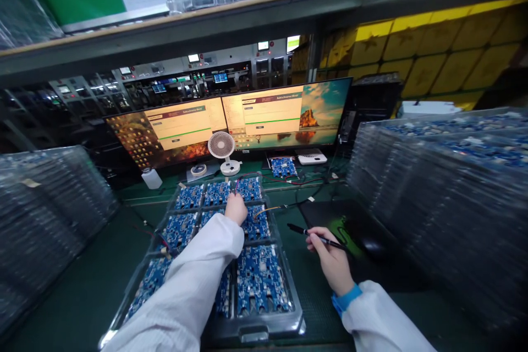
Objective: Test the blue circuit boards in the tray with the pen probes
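A clear plastic tray [295, 316] holds several blue circuit boards [262, 278] in its compartments. My left hand [236, 208] reaches across the tray to the back rows, its fingers closed near the edge of a board. What they pinch, if anything, is hidden. Right of the tray, my right hand [332, 258] grips a black pen [297, 229], held slantwise with one end toward the tray. A thin cable with an orange section [270, 209] runs onto a board beside my left hand. My left sleeve covers part of the middle boards.
Tall stacks of clear trays stand at the left [53, 209] and right [437, 203]. Behind the tray are a small white fan [221, 146], two monitors [272, 115] and a single circuit board [283, 166]. A mouse [371, 243] rests on a black mat [396, 278] at right.
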`<state>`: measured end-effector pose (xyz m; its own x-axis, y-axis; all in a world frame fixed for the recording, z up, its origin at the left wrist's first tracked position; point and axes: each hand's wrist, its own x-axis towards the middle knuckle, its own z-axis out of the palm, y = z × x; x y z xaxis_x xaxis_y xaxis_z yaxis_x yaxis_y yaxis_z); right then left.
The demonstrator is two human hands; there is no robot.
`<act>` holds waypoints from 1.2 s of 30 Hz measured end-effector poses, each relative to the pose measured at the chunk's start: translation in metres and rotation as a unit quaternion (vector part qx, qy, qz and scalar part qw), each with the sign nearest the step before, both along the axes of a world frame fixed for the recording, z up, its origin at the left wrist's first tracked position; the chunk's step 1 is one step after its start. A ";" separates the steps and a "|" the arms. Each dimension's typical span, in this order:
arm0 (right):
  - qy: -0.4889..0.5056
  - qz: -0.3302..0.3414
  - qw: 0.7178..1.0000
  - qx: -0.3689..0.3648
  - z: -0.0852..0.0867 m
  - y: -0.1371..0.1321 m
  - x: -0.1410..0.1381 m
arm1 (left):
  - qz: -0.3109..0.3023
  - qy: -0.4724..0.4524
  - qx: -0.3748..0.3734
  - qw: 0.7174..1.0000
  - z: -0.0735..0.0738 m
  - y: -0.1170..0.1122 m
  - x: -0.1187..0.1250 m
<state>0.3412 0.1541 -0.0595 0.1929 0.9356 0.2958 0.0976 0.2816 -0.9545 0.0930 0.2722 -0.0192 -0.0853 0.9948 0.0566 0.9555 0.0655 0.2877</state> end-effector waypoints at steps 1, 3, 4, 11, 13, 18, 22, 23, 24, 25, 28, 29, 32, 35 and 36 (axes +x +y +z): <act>0.000 0.001 1.000 -0.001 0.000 0.000 0.000 | -0.019 0.001 -0.005 1.000 0.002 -0.005 0.002; 0.001 0.003 1.000 -0.001 0.000 0.000 -0.001 | -0.068 0.002 -0.019 0.998 0.004 -0.018 0.007; 0.001 0.004 1.000 -0.001 0.000 0.000 -0.001 | -0.093 0.003 -0.027 0.995 0.005 -0.024 0.009; 0.002 0.009 1.000 0.002 0.001 0.000 -0.003 | -0.147 0.031 -0.052 0.987 0.004 -0.040 0.026; 0.003 0.006 1.000 0.003 0.002 0.000 -0.003 | -0.143 0.028 -0.052 0.988 0.004 -0.038 0.027; 0.007 -0.016 1.000 0.016 0.002 -0.004 -0.001 | -0.132 0.002 -0.043 0.990 0.020 -0.055 0.024; 0.039 -0.108 0.992 0.056 -0.002 -0.007 0.002 | -0.177 -0.140 -0.075 0.971 0.031 -0.104 0.018; 0.050 -0.132 0.988 0.066 -0.003 -0.007 0.004 | -0.184 -0.190 -0.088 0.960 0.030 -0.116 0.017; 0.059 -0.148 0.984 0.073 -0.004 -0.007 0.005 | -0.188 -0.225 -0.092 0.952 0.027 -0.128 0.015; 0.067 -0.157 0.982 0.077 -0.006 -0.006 0.006 | -0.190 -0.245 -0.091 0.946 0.022 -0.137 0.013; 0.076 -0.154 0.982 0.077 -0.009 -0.005 0.006 | -0.188 -0.250 -0.071 0.947 0.004 -0.154 0.011; 0.076 -0.148 0.983 0.076 -0.009 -0.005 0.006 | -0.183 -0.254 -0.068 0.947 -0.002 -0.156 0.011; 0.071 -0.133 0.986 0.071 -0.009 -0.005 0.004 | -0.162 -0.268 -0.052 0.948 -0.011 -0.160 0.014; 0.069 -0.130 0.987 0.070 -0.007 -0.006 0.004 | -0.151 -0.272 -0.035 0.950 -0.011 -0.162 0.016; 0.068 -0.130 0.987 0.071 -0.006 -0.006 0.004 | -0.152 -0.272 -0.033 0.950 -0.010 -0.162 0.017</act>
<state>0.3449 0.1483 -0.0657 0.4685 0.8003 0.3742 0.0578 0.3949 -0.9169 0.1098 0.1101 -0.0293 0.2069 0.9781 0.0224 0.6438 -0.1534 0.7497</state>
